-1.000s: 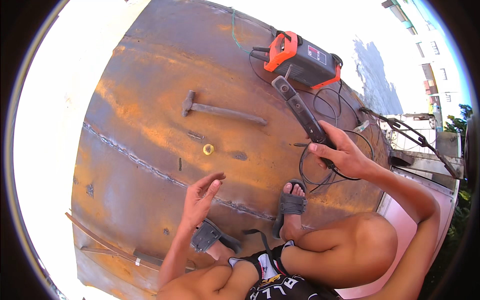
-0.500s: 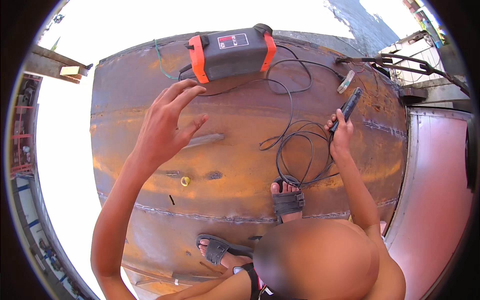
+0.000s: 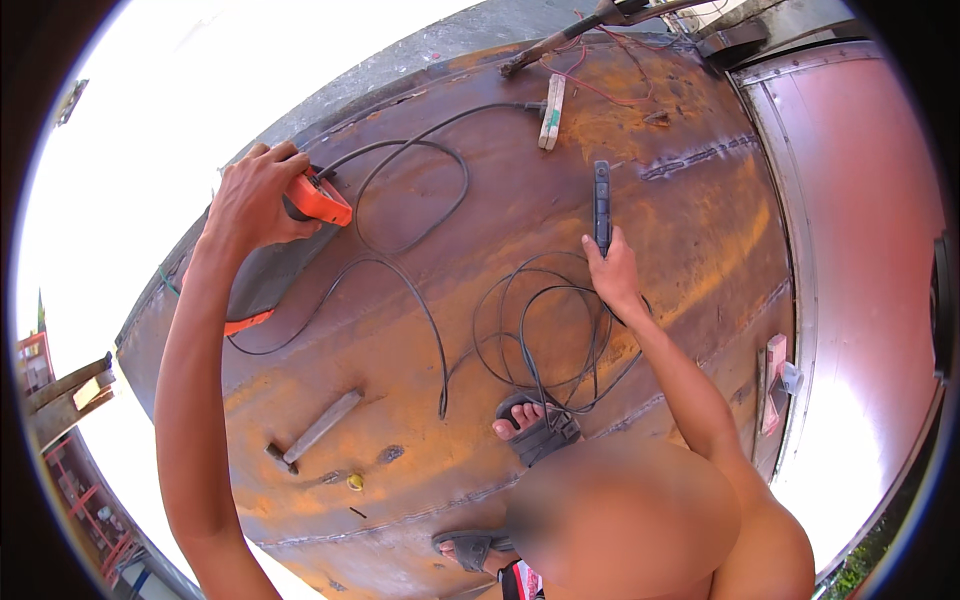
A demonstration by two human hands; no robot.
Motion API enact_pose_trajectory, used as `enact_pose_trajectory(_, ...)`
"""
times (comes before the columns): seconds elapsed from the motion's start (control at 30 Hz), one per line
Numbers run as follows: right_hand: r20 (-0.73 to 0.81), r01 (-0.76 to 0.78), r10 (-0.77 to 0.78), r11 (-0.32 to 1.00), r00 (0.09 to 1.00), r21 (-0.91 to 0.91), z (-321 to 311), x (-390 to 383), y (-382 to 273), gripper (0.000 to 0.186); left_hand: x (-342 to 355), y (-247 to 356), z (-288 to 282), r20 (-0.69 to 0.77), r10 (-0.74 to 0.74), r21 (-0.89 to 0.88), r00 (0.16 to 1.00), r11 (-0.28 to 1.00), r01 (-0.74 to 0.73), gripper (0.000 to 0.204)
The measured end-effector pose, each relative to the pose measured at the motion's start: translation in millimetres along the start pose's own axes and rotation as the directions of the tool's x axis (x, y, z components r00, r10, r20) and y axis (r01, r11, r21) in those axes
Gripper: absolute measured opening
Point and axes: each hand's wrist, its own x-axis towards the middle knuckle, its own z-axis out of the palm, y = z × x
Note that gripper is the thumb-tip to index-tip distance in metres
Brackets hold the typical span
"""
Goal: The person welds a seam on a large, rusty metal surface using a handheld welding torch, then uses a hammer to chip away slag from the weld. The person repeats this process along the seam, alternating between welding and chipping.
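My left hand [image 3: 250,200] is closed over the near orange end of a dark grey welding machine [image 3: 275,270], its fingers over the top edge and thumb below. The hand and forearm hide much of the machine. A black electrode holder [image 3: 602,195] is in my right hand [image 3: 615,275], gripped at its lower end and pointing away from me. Thin black cable [image 3: 530,350] lies in loose loops between my right hand and my sandalled foot [image 3: 535,425]. A thicker cord runs from the machine to a pale power strip [image 3: 551,112].
A hammer [image 3: 320,425] and a small yellow ring [image 3: 355,482] lie on the curved rusty steel plate [image 3: 690,240]. Weld seams cross the plate. A metal bar [image 3: 550,48] and thin red wires sit at the far edge. A reddish panel [image 3: 860,220] stands along the right.
My left hand has gone from hovering with spread fingers to gripping the welding machine's end. The view has turned, bringing the machine to the left. The electrode holder stays in my right hand.
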Motion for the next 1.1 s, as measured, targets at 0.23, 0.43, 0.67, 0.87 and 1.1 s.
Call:
enact_pose_trajectory(0.23,0.113,-0.052,0.058,0.997,0.992,-0.06,-0.6,10.9,-11.4,0.039,4.5,-11.7,0.8,-0.015,0.012,0.004,1.0,1.0,-0.011,0.066)
enact_pose_trajectory(0.43,0.16,-0.085,0.106,0.988,0.981,-0.128,-4.7,15.5,-7.9,0.044,8.1,-2.1,-2.3,-0.043,-0.032,0.0,0.999,0.999,0.032,0.072)
enact_pose_trajectory(0.67,0.224,-0.033,0.16,0.875,0.961,-0.484,-28.1,19.2,-20.6,0.045,-0.6,-1.2,1.4,-0.042,-0.021,-0.009,0.999,1.0,0.02,0.076)
enact_pose_trajectory(0.87,0.245,-0.079,0.215,0.88,0.945,-0.469,-57.3,27.1,-30.5,0.063,-10.3,16.4,-24.2,0.093,-0.062,-0.082,0.994,0.994,0.069,0.077)
enact_pose_trajectory(1.1,0.332,0.021,0.27,0.746,0.904,-0.665,-99.0,61.7,-55.5,0.072,39.4,65.2,-12.4,-0.055,-0.06,-0.291,0.997,0.956,0.041,0.077)
